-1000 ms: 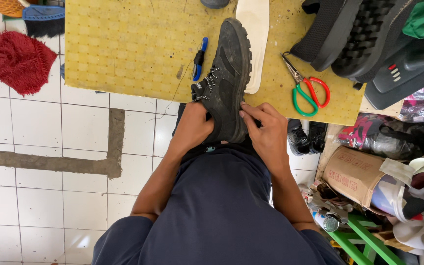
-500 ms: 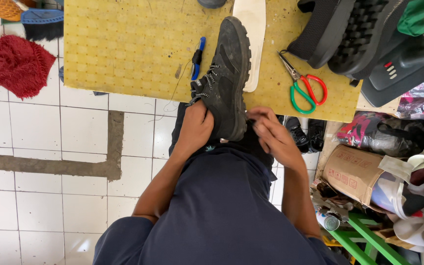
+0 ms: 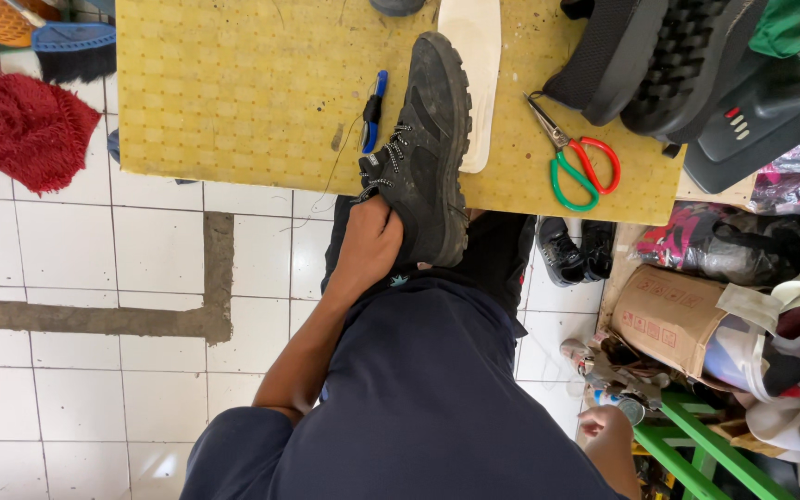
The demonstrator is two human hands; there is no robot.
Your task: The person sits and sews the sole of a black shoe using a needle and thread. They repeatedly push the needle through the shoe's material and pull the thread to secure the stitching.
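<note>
**Left hand steadies a black shoe at the table edge**

While the yellow table (image 3: 233,83) fills the upper part of the view, a black shoe (image 3: 426,153) lies across its near edge, toe pointing away and heel hanging over the person's lap. Beside the shoe's toe rests a pale insole (image 3: 476,56), with green-and-red scissors (image 3: 574,159) further right and a small blue tool (image 3: 374,111) just left of the laces. The left hand (image 3: 369,248) has its grip closed around the shoe's heel end, fingers tucked against the collar. The right hand (image 3: 604,426) sits low near a cluttered green rack (image 3: 696,444); its grip seems loosely curled, though I cannot tell.
</note>
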